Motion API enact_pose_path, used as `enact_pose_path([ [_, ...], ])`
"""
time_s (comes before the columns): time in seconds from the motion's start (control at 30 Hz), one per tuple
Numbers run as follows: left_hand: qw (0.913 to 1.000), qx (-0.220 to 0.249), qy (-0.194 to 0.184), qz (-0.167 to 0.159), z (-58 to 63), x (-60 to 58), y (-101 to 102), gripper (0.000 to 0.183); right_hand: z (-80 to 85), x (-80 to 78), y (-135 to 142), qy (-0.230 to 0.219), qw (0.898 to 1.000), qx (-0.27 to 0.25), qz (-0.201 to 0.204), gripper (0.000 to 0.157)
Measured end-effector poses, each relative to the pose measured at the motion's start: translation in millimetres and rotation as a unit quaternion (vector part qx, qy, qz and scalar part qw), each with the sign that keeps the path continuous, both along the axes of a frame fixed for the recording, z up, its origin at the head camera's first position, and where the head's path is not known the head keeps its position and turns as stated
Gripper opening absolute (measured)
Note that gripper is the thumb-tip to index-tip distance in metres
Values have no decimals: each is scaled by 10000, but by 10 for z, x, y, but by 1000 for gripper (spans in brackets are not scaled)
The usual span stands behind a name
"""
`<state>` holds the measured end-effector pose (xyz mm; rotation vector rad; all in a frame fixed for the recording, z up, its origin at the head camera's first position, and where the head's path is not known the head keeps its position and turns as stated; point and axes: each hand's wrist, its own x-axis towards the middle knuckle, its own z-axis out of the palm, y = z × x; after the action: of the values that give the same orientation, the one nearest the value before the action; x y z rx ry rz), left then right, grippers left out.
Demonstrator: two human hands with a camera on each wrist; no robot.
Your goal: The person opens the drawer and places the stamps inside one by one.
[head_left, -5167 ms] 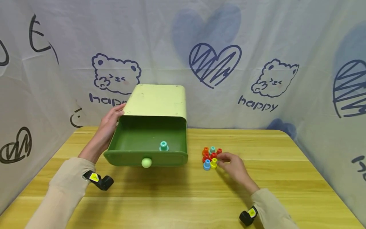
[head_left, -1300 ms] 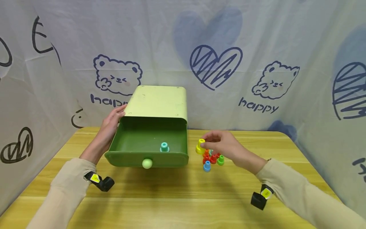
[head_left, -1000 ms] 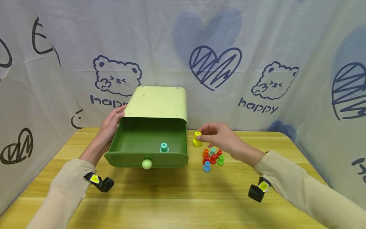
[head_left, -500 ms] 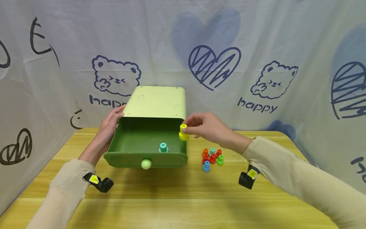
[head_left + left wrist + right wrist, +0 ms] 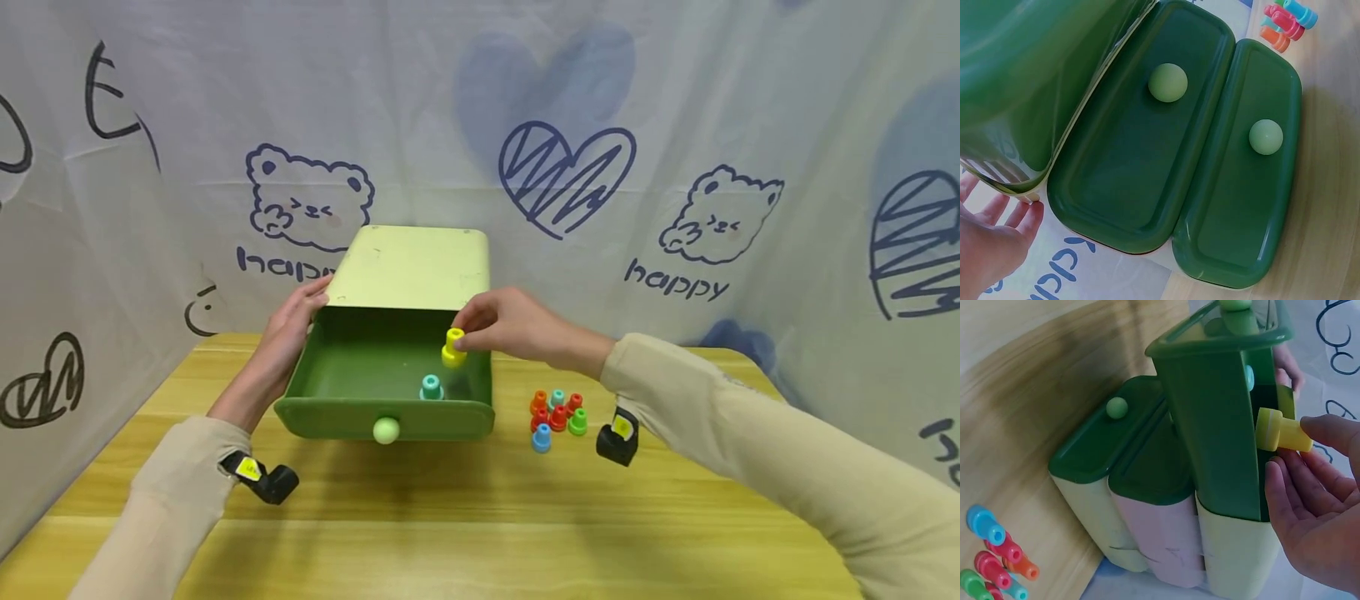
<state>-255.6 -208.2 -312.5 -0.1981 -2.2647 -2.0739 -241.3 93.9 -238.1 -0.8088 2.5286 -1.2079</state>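
Note:
My right hand (image 5: 517,327) pinches a yellow peg (image 5: 453,348), a small stepped plastic piece with a wide base, between thumb and fingertips. It hangs over the pulled-out green top drawer (image 5: 352,367). A teal peg (image 5: 431,387) stands inside that drawer close to its front. My left hand (image 5: 288,329) rests against the left side of the pale yellow drawer cabinet (image 5: 412,267); the left wrist view shows the fingertips (image 5: 1034,209) at the casing's edge. On the table, right of the cabinet, several pegs (image 5: 558,417) in red, orange, teal, green and blue stand grouped.
Two shut green drawers, a middle drawer (image 5: 1129,156) and a bottom drawer (image 5: 1241,181), sit below the open one, each with a round knob. The wooden table (image 5: 450,542) lies in front. A printed cloth (image 5: 675,100) hangs behind and at both sides.
My right hand has picked the yellow peg from the group and carried it up and left, over the open drawer. A green peg shows in the group. My left hand stays at the cabinet.

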Motion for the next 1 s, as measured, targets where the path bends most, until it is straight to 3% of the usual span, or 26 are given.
enact_pose_path([
  [0.43, 9999, -118, 60, -23, 18, 11, 7, 58, -20, -71, -84, 528, 9953, 674, 442, 16],
  [0.63, 9999, -102, 115, -9, 8, 5, 9, 58, -72, -81, -130, 688, 9927, 753, 643, 16],
  [1.0, 10000, -62, 63, -6, 10, 9, 14, 59, -171, -42, -229, 1106, 9863, 1043, 647, 17],
])
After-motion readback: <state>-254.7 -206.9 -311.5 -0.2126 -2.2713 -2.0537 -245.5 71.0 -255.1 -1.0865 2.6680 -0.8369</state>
